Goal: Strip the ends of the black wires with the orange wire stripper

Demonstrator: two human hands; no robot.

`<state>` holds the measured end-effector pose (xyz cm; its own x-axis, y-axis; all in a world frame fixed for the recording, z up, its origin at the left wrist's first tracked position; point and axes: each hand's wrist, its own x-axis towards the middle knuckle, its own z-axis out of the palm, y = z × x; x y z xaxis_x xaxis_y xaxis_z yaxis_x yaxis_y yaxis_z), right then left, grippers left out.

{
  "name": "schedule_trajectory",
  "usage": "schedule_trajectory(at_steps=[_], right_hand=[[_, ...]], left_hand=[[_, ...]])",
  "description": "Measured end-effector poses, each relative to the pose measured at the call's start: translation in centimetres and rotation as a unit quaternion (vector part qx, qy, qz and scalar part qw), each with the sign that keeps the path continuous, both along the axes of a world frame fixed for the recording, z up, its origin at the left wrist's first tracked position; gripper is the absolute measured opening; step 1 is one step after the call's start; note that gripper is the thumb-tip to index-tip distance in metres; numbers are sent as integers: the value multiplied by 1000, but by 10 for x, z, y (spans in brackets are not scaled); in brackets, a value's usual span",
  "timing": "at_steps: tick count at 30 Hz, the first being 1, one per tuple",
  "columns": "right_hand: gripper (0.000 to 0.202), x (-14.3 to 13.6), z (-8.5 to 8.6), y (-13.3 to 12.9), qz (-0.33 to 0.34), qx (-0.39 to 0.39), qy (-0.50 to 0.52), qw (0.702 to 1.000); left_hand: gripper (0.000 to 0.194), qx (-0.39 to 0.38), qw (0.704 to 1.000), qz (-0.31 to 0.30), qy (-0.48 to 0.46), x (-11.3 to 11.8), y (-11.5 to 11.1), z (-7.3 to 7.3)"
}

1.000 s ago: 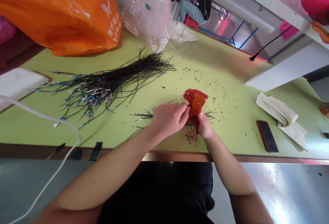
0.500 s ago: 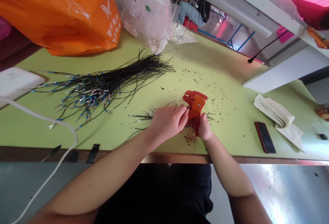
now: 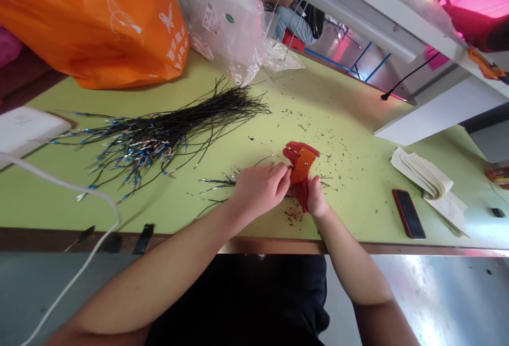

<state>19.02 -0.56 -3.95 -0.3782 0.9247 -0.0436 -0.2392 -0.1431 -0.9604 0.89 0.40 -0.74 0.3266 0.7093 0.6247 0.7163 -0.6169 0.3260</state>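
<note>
My right hand is wrapped round the handles of a red and orange wire stripper, whose jaws point up and left. My left hand is closed in a pinch at the tool's left side, on a thin black wire that sticks out behind the fingers. Beneath my left hand lie black wires with bare ends, partly hidden. A large bundle of black wires with blue and silver ends rests further left on the green table.
An orange bag and a clear plastic bag stand at the back left. A phone and folded cloth lie right. A white cable crosses the left edge. Beyond the table sits a person.
The red tool's handles look slightly closer together and its head has tilted a little. Both hands stay nearly where they were. The whole view has shifted slightly.
</note>
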Motion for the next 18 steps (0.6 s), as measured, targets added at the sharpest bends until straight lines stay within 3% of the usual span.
schedule_trajectory(at_steps=[11, 18], right_hand=[[76, 2, -12, -1, -31, -18, -7, 999], [70, 1, -6, -2, -66, -35, -22, 997]], left_hand=[[32, 14, 1000, -4, -1, 2, -3, -2], [31, 28, 999, -18, -6, 3, -4, 2]])
